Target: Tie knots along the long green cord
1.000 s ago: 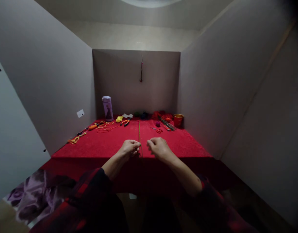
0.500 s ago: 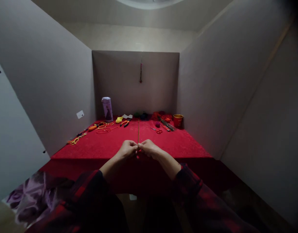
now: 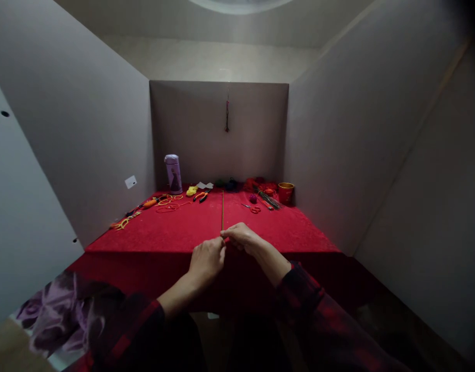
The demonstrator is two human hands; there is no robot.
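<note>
A long thin stick (image 3: pixel 222 209) runs from the back of the red table (image 3: pixel 175 227) toward me along its middle. My right hand (image 3: pixel 242 236) pinches the stick's near end, fingers closed. My left hand (image 3: pixel 206 260) sits just below and left of it, at the table's front edge, fingers curled shut near the same end. What it holds is too small to make out. Both sleeves are red and dark plaid.
A purple flask (image 3: pixel 173 173) stands back left. Orange cords (image 3: pixel 165 202), pliers (image 3: pixel 201 196), yellow yarn (image 3: pixel 190 190), red scissors (image 3: pixel 253 208), dark and red yarn (image 3: pixel 256 184) and a red cup (image 3: pixel 286 192) lie across the back. Grey panels wall three sides.
My hands came together at the stick's near end. The right hand took hold of it, and the left hand then dropped lower toward the table's front edge.
</note>
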